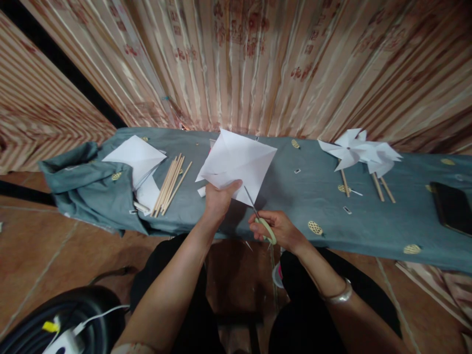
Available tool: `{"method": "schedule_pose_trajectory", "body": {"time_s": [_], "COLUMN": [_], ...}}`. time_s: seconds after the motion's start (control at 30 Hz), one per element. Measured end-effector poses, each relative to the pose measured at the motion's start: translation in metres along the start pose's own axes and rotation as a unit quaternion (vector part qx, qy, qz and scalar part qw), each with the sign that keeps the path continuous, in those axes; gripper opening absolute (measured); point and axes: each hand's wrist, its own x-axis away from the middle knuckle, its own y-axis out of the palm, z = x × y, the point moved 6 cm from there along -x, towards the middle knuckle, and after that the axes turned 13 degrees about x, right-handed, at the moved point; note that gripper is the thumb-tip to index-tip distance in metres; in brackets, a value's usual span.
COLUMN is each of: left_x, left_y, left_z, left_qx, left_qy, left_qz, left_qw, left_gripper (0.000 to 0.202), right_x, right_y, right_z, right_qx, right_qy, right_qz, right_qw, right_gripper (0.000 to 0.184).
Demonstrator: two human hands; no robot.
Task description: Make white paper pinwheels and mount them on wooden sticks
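My left hand (218, 199) pinches the lower edge of a white square sheet of paper (239, 160) with crossing fold creases, holding it up over the table. My right hand (275, 230) grips a pair of scissors (260, 219) with pale handles. Their blades point up and left and touch the paper's lower right edge.
A low table under a grey-blue cloth (317, 191) holds a bundle of wooden sticks (170, 184), more white paper (137, 156), finished white paper pinwheels on sticks (363, 152) and a dark phone (452, 206). A striped curtain hangs behind. A dark round object with a cable (55, 324) sits on the floor.
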Motion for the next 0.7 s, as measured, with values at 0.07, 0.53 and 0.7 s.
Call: {"method": "schedule_pose_trajectory", "body": {"time_s": [0.07,0.53,0.7], "left_x": [0.0012,0.0008,0.0005], "left_y": [0.0005,0.0008,0.0011], "left_z": [-0.0017,-0.0015,-0.0008], "left_qx": [-0.005,-0.002,-0.003], "left_qy": [-0.006,-0.005,0.002], "left_qz": [-0.002,0.003,0.000], "left_qw": [1.000,1.000,1.000], "left_gripper": [0.049,0.048,0.045], "right_x": [-0.0003,-0.0019,-0.0016], "right_y": [0.0001,0.0001,0.0004], "right_z": [-0.0007,0.0026,0.0027], "right_qx": [-0.005,-0.002,-0.006], "right_qy": [-0.003,0.005,0.015], "right_qz": [0.000,0.008,0.009], "right_qw": [1.000,1.000,1.000], "right_gripper": [0.034,0.036,0.035]}}
